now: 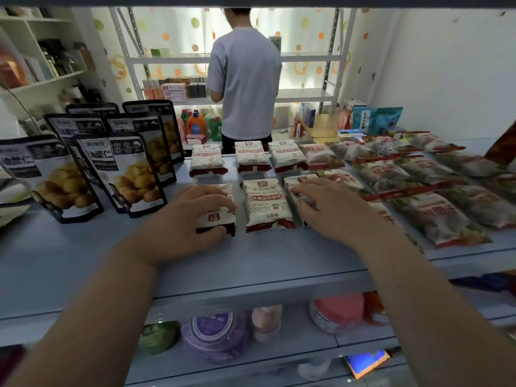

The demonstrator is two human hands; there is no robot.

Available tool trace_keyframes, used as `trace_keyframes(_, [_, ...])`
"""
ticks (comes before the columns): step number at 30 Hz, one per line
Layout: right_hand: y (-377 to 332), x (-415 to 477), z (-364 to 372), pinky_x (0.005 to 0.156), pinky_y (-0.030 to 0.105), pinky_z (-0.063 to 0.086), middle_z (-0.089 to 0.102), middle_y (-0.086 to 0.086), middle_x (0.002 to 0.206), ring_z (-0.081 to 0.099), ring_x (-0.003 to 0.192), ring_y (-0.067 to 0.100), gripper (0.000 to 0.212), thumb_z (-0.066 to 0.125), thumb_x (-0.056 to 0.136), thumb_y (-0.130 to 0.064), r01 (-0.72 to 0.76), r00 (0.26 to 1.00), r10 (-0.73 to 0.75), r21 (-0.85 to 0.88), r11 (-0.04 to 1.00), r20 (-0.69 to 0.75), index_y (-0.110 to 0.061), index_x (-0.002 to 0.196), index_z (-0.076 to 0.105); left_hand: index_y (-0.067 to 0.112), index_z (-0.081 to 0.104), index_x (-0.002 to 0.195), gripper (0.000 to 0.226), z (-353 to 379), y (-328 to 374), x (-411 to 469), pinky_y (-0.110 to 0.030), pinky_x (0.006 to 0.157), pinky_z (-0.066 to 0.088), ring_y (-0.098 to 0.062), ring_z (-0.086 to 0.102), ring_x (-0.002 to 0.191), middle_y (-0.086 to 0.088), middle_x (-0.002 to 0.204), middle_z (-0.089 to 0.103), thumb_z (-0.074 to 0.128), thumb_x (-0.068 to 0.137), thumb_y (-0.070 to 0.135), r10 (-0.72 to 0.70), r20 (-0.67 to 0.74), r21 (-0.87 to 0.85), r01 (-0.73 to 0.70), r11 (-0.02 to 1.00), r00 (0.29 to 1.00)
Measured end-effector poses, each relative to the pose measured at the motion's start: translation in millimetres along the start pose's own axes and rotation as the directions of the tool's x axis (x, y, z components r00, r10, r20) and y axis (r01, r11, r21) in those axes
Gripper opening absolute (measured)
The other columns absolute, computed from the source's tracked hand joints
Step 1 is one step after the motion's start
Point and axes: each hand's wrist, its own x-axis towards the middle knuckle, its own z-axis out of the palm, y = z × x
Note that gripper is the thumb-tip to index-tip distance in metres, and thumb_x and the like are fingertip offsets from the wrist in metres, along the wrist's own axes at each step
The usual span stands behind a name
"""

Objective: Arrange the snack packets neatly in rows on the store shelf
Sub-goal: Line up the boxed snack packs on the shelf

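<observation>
I log six white-and-red snack packets (266,205) flat on the pale shelf (251,263), two rows of three; front-left packet (215,218) lies reversed.

1. The left hand (190,216) grips the left packet (215,219) on the shelf (83,261).
2. The right hand (329,208) rests on the right packet (298,181).
3. The middle packet (265,205) lies between them.
</observation>
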Motion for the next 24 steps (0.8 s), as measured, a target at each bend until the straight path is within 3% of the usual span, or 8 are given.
trace_keyframes(4, [-3, -4, 3, 0.1, 0.035, 0.04, 0.046, -0.004, 0.145, 0.044, 0.13, 0.02, 0.043, 0.039, 0.1, -0.034, 0.003, 1.0, -0.002, 0.015, 1.0, -0.03, -0.028, 0.141, 0.048, 0.04, 0.057, 0.128, 0.052, 0, 8, -1, -0.029, 0.105, 0.034, -0.001, 0.038, 0.126, 0.02, 0.133, 0.046, 0.046, 0.08, 0.057, -0.051, -0.038, 0.002, 0.051, 0.999, 0.998])
trace_keyframes(7, [-10, -14, -1, 0.097, 0.036, 0.043, 0.044, -0.006, 0.147, 0.045, 0.131, 0.019, 0.046, 0.043, 0.098, -0.039, 0.029, 0.996, -0.026, 0.037, 0.999, -0.082, -0.029, 0.143, 0.045, 0.039, 0.052, 0.135, 0.057, -2, 22, -3, -0.022, 0.093, 0.034, 0.005, 0.037, 0.119, 0.022, 0.132, 0.044, 0.046, 0.082, 0.059, -0.173, -0.195, 0.014, 0.179, 0.984, 0.965])
trace_keyframes(10, [-22, -23, -6, 0.095, 0.035, 0.045, 0.051, -0.005, 0.141, 0.047, 0.128, 0.018, 0.045, 0.047, 0.096, -0.038, 0.136, 0.981, -0.13, 0.032, 0.99, -0.143, -0.028, 0.14, 0.048, 0.031, 0.053, 0.137, 0.046, -3, 42, -13, -0.025, 0.091, 0.034, -0.005, 0.044, 0.123, 0.01, 0.137, 0.052, 0.058, 0.092, 0.042, -0.163, -0.305, 0.136, 0.212, 0.968, 0.938])
trace_keyframes(13, [-36, -27, -9, 0.096, 0.032, 0.044, 0.055, -0.005, 0.137, 0.048, 0.127, 0.017, 0.042, 0.048, 0.097, -0.035, 0.258, 0.954, -0.253, 0.009, 0.966, -0.16, -0.027, 0.137, 0.052, 0.026, 0.055, 0.136, 0.047, -3, 63, -28, -0.033, 0.091, 0.04, -0.021, 0.049, 0.124, 0.001, 0.136, 0.056, 0.061, 0.091, 0.039, -0.185, -0.312, 0.264, 0.272, 0.925, 0.932])
trace_keyframes(21, [-65, -11, -4, 0.09, 0.035, 0.049, 0.06, -0.003, 0.123, 0.054, 0.115, 0.019, 0.038, 0.048, 0.094, -0.036, 0.49, 0.871, -0.487, 0.03, 0.871, -0.058, -0.025, 0.128, 0.058, 0.029, 0.055, 0.132, 0.055, -11, 89, -66, -0.037, 0.09, 0.048, -0.018, 0.053, 0.116, 0.004, 0.125, 0.058, 0.044, 0.086, 0.057, -0.348, -0.32, 0.251, 0.433, 0.866, 0.881])
trace_keyframes(24, [-80, -8, -2, 0.089, 0.033, 0.048, 0.061, -0.004, 0.119, 0.054, 0.111, 0.019, 0.035, 0.05, 0.094, -0.036, 0.542, 0.84, -0.539, 0.072, 0.837, -0.054, -0.025, 0.126, 0.059, 0.03, 0.054, 0.133, 0.048, -19, 92, -87, -0.037, 0.093, 0.046, -0.018, 0.051, 0.118, 0.004, 0.128, 0.056, 0.055, 0.089, 0.05, -0.425, -0.34, 0.227, 0.512, 0.829, 0.839])
